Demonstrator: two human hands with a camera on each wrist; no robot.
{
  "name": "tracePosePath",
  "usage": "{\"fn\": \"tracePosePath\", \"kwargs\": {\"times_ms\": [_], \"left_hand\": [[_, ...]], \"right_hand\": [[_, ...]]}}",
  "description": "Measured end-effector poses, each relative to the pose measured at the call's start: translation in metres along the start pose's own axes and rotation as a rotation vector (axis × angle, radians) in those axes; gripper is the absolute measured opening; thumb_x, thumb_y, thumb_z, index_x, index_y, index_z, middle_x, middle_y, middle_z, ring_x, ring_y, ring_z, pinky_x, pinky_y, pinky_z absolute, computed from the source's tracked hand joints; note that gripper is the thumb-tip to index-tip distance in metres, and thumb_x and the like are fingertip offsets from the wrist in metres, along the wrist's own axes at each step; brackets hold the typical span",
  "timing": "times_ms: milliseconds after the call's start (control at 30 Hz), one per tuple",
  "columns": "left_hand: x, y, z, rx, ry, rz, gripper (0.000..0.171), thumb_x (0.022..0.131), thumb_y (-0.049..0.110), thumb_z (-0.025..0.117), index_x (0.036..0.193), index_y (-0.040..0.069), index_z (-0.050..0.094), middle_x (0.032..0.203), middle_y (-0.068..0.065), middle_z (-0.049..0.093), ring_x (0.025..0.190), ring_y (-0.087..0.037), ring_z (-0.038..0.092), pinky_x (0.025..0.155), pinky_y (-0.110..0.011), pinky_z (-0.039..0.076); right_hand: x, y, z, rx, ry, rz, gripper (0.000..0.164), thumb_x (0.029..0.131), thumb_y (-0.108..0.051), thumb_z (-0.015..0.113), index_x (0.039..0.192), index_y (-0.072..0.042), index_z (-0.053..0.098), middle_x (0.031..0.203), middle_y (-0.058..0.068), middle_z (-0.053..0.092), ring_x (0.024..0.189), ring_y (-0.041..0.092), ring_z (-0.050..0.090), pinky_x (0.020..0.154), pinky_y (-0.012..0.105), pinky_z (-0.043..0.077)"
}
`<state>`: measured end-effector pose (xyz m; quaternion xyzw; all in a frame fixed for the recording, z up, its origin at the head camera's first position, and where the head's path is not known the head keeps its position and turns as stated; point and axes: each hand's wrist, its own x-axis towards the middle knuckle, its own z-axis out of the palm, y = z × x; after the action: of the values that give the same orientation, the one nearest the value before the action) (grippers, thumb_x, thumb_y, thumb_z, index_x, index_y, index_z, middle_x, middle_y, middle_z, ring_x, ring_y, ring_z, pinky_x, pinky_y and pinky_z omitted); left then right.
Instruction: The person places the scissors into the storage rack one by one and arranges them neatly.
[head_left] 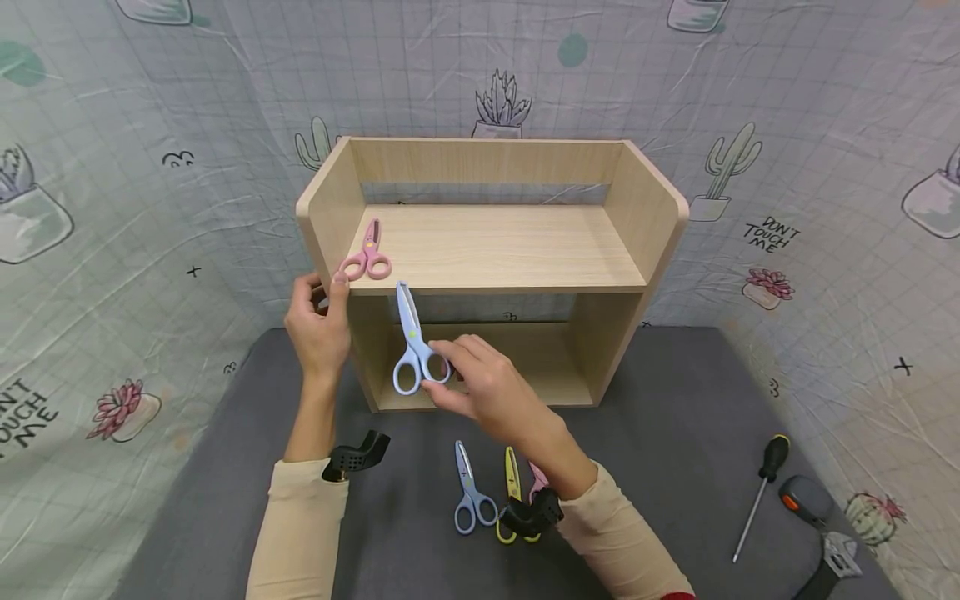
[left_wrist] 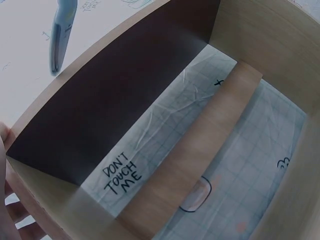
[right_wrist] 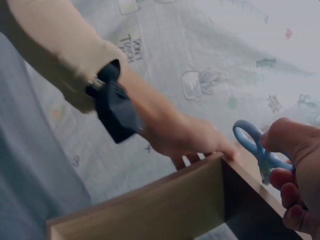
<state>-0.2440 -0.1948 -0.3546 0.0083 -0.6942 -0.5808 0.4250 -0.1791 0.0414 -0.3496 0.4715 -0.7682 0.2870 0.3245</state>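
Observation:
My left hand [head_left: 318, 333] holds the left side of a light wooden two-tier shelf [head_left: 502, 250], thumb at the front edge of its upper board. Just beside that thumb, pink scissors [head_left: 369, 252] lie on the upper board, blades toward the back. My right hand [head_left: 491, 383] pinches blue scissors [head_left: 412, 333] by one handle ring, between thumb and fingers. Their blades point up, with the tip close to the upper board's front edge. In the right wrist view the blue handle rings [right_wrist: 245, 131] show above the fingers.
On the grey table before the shelf lie another pair of blue scissors [head_left: 467, 485], yellow scissors [head_left: 512, 471] and pink scissors [head_left: 537, 477], partly hidden by the right wrist camera. At right are a screwdriver [head_left: 775, 457], a tape measure [head_left: 808, 498] and an adjustable wrench [head_left: 838, 554]. Printed cloth [head_left: 555, 92] hangs behind.

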Motion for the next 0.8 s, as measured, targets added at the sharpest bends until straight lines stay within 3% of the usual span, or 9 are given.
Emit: {"fn": "tracePosePath", "kwargs": {"times_ms": [533, 800], "left_hand": [[0.001, -0.002, 0.001, 0.015, 0.014, -0.012, 0.035, 0.095, 0.028, 0.065, 0.112, -0.003, 0.066, 0.1, -0.008, 0.068, 0.082, 0.001, 0.063, 0.07, -0.015, 0.047], [-0.007, 0.028, 0.001, -0.009, 0.021, -0.002, 0.033, 0.095, 0.018, 0.063, 0.11, -0.012, 0.063, 0.091, 0.01, 0.061, 0.079, 0.005, 0.059, 0.07, -0.013, 0.046]], "right_hand": [[0.053, 0.031, -0.004, -0.104, 0.026, 0.094, 0.037, 0.09, -0.02, 0.074, 0.117, 0.004, 0.067, 0.095, 0.01, 0.067, 0.085, 0.018, 0.06, 0.073, 0.027, 0.053], [0.077, 0.045, -0.007, -0.165, -0.02, 0.186, 0.037, 0.092, -0.025, 0.072, 0.117, 0.003, 0.068, 0.088, 0.007, 0.066, 0.081, 0.018, 0.059, 0.071, 0.027, 0.051]]}}
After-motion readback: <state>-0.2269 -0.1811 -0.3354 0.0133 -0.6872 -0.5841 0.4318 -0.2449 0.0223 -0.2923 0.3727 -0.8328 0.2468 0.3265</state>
